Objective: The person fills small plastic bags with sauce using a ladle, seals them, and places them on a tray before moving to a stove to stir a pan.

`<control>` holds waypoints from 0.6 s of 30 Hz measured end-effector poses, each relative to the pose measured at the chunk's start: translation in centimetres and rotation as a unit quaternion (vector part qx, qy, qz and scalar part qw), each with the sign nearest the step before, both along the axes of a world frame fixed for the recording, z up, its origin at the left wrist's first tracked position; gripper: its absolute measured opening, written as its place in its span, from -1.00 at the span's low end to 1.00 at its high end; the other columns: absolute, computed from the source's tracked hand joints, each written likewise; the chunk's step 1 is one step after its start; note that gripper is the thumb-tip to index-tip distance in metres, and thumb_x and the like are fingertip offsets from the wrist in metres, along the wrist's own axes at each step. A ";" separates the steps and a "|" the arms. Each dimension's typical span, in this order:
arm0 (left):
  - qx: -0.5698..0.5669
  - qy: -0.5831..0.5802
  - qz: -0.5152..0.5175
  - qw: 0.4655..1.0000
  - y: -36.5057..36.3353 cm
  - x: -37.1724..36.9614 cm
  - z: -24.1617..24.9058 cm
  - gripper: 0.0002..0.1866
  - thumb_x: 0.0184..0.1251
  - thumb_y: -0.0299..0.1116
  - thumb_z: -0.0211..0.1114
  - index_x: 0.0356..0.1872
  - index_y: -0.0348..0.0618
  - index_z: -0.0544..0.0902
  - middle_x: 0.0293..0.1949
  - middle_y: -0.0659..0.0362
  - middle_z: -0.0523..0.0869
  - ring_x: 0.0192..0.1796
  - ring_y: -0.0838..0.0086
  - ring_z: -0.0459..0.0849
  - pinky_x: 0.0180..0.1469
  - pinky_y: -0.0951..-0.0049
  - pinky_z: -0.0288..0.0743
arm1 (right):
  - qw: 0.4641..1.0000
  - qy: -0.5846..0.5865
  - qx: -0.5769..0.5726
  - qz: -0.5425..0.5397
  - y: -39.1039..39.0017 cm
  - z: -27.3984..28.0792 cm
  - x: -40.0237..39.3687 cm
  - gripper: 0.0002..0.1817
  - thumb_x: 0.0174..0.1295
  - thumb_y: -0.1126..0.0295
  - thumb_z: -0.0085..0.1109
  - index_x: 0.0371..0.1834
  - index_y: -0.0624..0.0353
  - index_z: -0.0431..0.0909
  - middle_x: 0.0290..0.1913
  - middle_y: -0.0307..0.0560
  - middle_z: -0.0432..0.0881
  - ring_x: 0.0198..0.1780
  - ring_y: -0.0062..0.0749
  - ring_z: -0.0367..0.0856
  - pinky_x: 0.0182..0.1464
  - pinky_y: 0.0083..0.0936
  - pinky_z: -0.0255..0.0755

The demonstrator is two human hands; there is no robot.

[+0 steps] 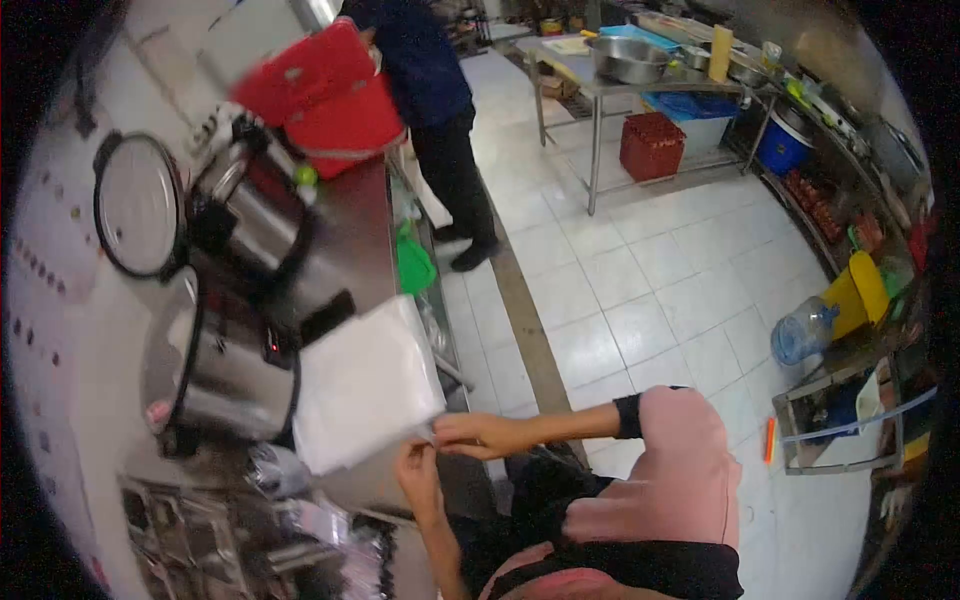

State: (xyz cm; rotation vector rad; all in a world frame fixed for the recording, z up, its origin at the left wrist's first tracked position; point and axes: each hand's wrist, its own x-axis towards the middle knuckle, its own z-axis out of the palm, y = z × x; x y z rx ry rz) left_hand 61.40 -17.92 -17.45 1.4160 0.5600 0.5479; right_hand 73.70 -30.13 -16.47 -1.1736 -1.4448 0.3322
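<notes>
A thick stack of thin white sheets [365,385], perhaps plastic bags, lies on the steel counter [345,220]. Its near right corner is where both my hands meet. My right hand [472,435] comes in from the right, its fingers pinched at that corner. Just below, my left hand [418,470] has its fingertips closed together at the stack's edge, close to the right fingertips. A small dark object [328,315] lies at the stack's far edge.
Two large steel cookers [235,365] stand left of the stack, one with its round lid [140,205] raised. Beyond, a person [425,90] in dark clothes handles a red insulated bag [340,110]. A green basket [413,262] hangs at the counter's edge. A steel table [590,85] stands across the tiled floor.
</notes>
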 end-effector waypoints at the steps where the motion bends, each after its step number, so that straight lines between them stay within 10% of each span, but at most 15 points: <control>1: 0.056 0.003 -0.053 0.997 -0.6 1.6 2.3 -0.96 0.21 -0.63 0.13 -0.34 -0.32 0.52 -0.41 0.24 0.57 -0.28 0.61 0.54 -0.16 0.65 0.40 | 0.999 0.012 -0.001 -0.036 -1.2 1.8 0.6 -0.90 0.22 0.48 0.00 -0.25 0.28 0.41 -0.35 0.01 0.35 -0.26 -0.16 0.39 -0.20 -0.37 0.29; 6: 0.092 0.045 -0.216 0.971 -10.8 11.2 13.5 -0.93 0.19 -0.54 0.16 -0.31 -0.30 0.54 -0.40 0.17 0.61 -0.32 0.54 0.59 -0.26 0.51 0.47 | 0.968 0.058 -0.108 -0.221 -13.9 11.2 5.5 -0.83 0.22 0.43 0.04 -0.24 0.33 0.43 -0.35 0.07 0.38 -0.35 -0.10 0.42 -0.29 -0.34 0.34; 8: 0.320 0.033 -0.276 0.906 -14.3 14.5 16.4 -0.93 0.19 -0.48 0.19 -0.38 -0.27 0.53 -0.45 0.12 0.62 -0.40 0.42 0.63 -0.32 0.47 0.48 | 0.942 0.087 -0.114 -0.305 -17.8 12.5 7.0 -0.82 0.18 0.38 0.10 -0.31 0.30 0.43 -0.39 0.07 0.40 -0.37 -0.09 0.42 -0.34 -0.35 0.34; 18: 0.416 0.042 -0.401 0.815 -25.1 26.3 16.2 -0.84 0.12 -0.32 0.20 -0.49 -0.19 0.50 -0.53 0.12 0.57 -0.48 0.24 0.58 -0.43 0.33 0.42 | 0.786 -0.016 -0.143 -0.602 -27.9 13.1 13.3 -0.87 0.04 0.57 0.10 -0.31 0.28 0.47 -0.27 0.04 0.49 -0.32 -0.09 0.53 -0.28 -0.38 0.45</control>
